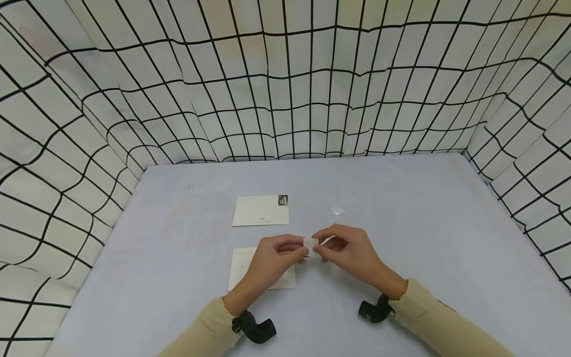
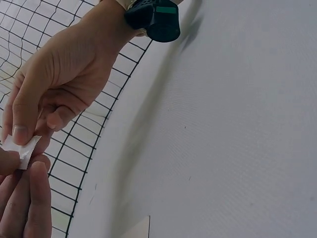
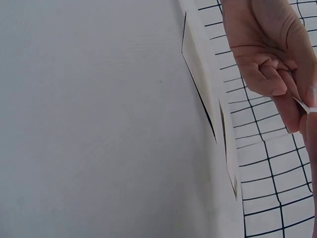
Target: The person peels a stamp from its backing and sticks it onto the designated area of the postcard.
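Note:
A small white square of paper point(image 1: 311, 245) is held up between both hands, above the table. My left hand point(image 1: 278, 258) pinches its left side between thumb and fingers. On the other side, the thumb and fingers of my right hand point(image 1: 350, 250) pinch the right edge. In the left wrist view the white square point(image 2: 26, 154) has a finely toothed edge. Beneath the left hand lies a cream envelope point(image 1: 241, 263), partly covered by that hand and wrist. Farther back is another cream envelope point(image 1: 260, 210), with a dark stamp point(image 1: 283, 200) at its upper right corner.
A small crumpled white scrap point(image 1: 337, 210) lies on the table right of the stamped envelope. The table point(image 1: 428, 213) has a pale cloth cover. White walls with a black grid net point(image 1: 308, 74) surround its back and sides.

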The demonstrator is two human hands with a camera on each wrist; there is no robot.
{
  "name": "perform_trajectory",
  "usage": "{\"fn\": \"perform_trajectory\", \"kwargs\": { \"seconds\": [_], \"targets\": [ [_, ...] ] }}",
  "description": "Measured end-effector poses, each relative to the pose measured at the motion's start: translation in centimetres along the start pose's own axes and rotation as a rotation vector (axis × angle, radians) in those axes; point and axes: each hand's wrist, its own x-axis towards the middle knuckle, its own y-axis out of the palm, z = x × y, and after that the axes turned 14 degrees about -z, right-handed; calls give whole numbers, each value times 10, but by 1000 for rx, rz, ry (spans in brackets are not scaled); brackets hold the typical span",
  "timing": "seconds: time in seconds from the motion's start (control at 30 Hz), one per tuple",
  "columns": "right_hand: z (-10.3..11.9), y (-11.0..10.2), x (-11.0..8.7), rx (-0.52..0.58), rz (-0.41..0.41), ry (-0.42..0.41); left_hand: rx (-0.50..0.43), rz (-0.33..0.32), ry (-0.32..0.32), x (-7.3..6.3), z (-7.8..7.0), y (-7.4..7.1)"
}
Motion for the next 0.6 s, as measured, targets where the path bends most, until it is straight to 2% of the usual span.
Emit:
{"fn": "perform_trajectory", "kwargs": {
  "seconds": [0.1, 0.17, 0.33, 0.47, 0.6],
  "targets": [
    [0, 1, 0, -3, 6, 49, -15, -10, -3, 1, 2, 1],
    [0, 1, 0, -26, 0, 44, -21, -13, -4, 1, 2, 2],
    [-1, -1, 2, -82, -47, -24, -38, -14, -15, 1, 2, 3],
    [-1, -6, 4, -83, -93, -89, -39, -23, -30, 3, 3, 4],
    [1, -7, 6, -110, -103, -171, -36, -37, -49, 4, 4, 6]
  ]
}}
